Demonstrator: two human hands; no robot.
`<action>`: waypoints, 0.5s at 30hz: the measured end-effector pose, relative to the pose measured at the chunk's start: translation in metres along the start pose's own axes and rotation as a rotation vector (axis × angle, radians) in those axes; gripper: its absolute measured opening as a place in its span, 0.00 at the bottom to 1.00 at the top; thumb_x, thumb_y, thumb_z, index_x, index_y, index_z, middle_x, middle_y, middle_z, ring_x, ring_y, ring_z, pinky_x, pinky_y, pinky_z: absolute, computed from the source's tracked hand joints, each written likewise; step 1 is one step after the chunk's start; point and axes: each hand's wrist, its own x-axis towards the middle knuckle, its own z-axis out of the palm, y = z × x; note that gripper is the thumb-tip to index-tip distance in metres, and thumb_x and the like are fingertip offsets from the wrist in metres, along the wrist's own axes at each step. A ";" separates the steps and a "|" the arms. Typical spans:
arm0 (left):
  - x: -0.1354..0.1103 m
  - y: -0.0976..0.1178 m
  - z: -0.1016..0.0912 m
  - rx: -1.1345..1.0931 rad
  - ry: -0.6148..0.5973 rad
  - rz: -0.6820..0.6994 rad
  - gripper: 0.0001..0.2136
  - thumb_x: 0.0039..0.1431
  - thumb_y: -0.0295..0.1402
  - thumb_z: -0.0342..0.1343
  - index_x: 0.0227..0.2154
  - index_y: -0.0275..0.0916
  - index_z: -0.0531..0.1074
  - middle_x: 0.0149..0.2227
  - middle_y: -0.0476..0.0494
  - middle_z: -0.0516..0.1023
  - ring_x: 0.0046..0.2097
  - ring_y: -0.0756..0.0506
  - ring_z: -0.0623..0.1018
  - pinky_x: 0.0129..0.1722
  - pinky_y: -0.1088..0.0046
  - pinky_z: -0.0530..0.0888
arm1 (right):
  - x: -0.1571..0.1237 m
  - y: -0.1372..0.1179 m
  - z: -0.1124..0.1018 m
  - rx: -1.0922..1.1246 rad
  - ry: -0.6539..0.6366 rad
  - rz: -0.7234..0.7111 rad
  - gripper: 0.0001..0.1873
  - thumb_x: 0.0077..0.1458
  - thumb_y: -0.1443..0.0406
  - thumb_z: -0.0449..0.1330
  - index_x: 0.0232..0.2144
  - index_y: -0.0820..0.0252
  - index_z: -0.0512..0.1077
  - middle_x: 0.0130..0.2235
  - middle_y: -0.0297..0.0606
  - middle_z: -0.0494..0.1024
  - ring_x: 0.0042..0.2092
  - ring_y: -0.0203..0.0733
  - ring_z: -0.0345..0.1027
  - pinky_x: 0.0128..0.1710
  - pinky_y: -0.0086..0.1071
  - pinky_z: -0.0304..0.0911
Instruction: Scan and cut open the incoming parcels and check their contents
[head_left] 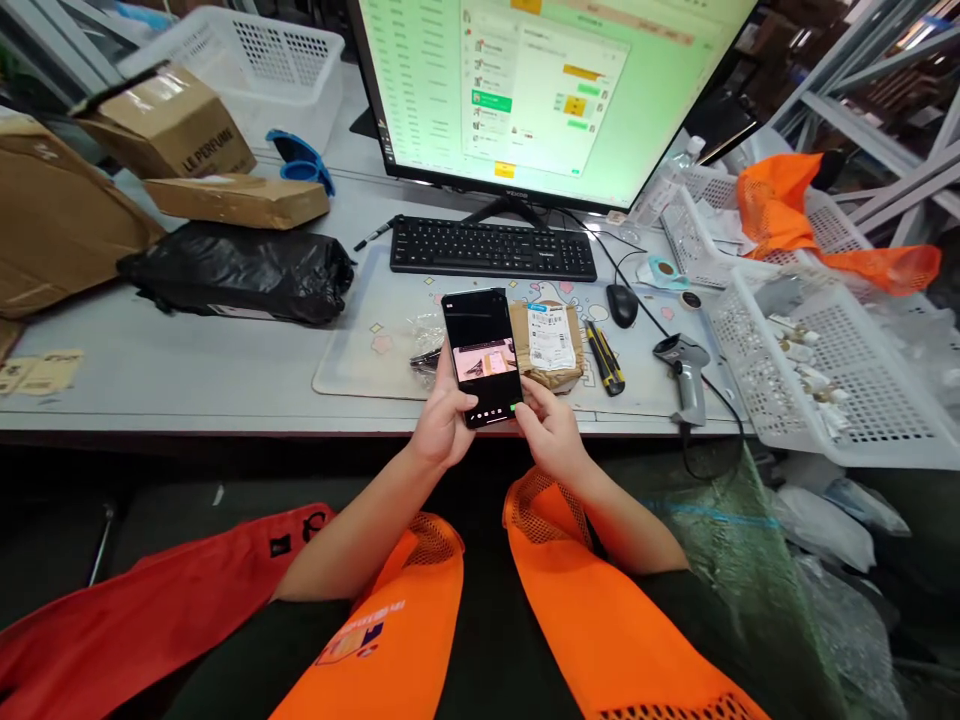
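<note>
From where I stand, the smartphone (482, 357) is at the centre of things, held tilted over the near part of the desk mat (352, 375), its screen facing the person. The left hand (444, 425) grasps it at the lower left, thumb lapping onto the front. The right hand (551, 430) is at its five o'clock corner, fingers loosely curled against the edge and thumb by a small green button; I can't tell whether that hand also grips. A pinkish picture fills the middle band of the otherwise black screen.

Reading a clock around the phone, a brown parcel with a white shipping label (553, 338) sits just beside it at three, followed by a yellow-and-black utility knife (604, 358) and, farther out, a grey barcode scanner (684, 378). The black mouse (622, 305) lies between two and three. At twelve comes the keyboard (493, 248), with the lit monitor (540, 100) behind it. A black plastic-wrapped package (240, 270) lies between nine and ten, and a carton printed "LE PERFUME" (180, 125) stands at ten. Well out at three, a white plastic basket (885, 400) holds small white-capped items (814, 380).
</note>
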 end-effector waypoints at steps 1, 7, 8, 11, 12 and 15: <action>-0.001 0.000 0.000 0.003 -0.003 -0.007 0.48 0.45 0.28 0.62 0.72 0.54 0.58 0.68 0.43 0.72 0.71 0.33 0.69 0.71 0.48 0.67 | -0.001 0.001 -0.001 0.012 0.007 0.002 0.28 0.66 0.54 0.58 0.63 0.59 0.74 0.32 0.37 0.78 0.31 0.45 0.71 0.37 0.41 0.73; -0.017 0.022 -0.025 0.058 0.119 -0.002 0.40 0.47 0.31 0.63 0.67 0.53 0.66 0.68 0.45 0.72 0.70 0.33 0.71 0.67 0.51 0.74 | -0.008 0.032 -0.125 -0.255 0.499 -0.059 0.29 0.64 0.51 0.55 0.58 0.61 0.76 0.48 0.49 0.83 0.49 0.53 0.77 0.56 0.51 0.72; -0.020 0.029 -0.034 0.092 0.163 0.013 0.39 0.47 0.31 0.62 0.66 0.54 0.67 0.69 0.46 0.71 0.70 0.33 0.71 0.66 0.51 0.75 | -0.008 0.044 -0.161 -0.390 0.677 -0.018 0.30 0.63 0.49 0.54 0.57 0.64 0.76 0.51 0.54 0.81 0.53 0.57 0.76 0.60 0.54 0.69; -0.024 0.053 -0.069 0.236 0.331 0.065 0.37 0.48 0.29 0.62 0.65 0.55 0.69 0.70 0.50 0.71 0.71 0.34 0.69 0.63 0.55 0.78 | -0.003 0.084 -0.256 -0.641 0.766 0.334 0.32 0.50 0.46 0.65 0.47 0.65 0.79 0.52 0.64 0.80 0.60 0.68 0.71 0.64 0.59 0.63; -0.024 0.061 -0.081 0.280 0.381 0.072 0.37 0.48 0.28 0.62 0.64 0.55 0.69 0.69 0.50 0.72 0.71 0.35 0.69 0.64 0.56 0.78 | 0.002 0.094 -0.276 -0.624 0.709 0.449 0.30 0.46 0.46 0.68 0.41 0.63 0.80 0.50 0.64 0.81 0.59 0.69 0.72 0.62 0.58 0.64; -0.017 0.080 -0.111 0.372 0.500 0.051 0.36 0.47 0.28 0.63 0.63 0.53 0.71 0.66 0.51 0.76 0.71 0.33 0.69 0.69 0.53 0.73 | 0.017 0.113 -0.294 -0.514 0.599 0.571 0.22 0.37 0.49 0.71 0.29 0.57 0.74 0.38 0.56 0.82 0.54 0.67 0.76 0.56 0.53 0.69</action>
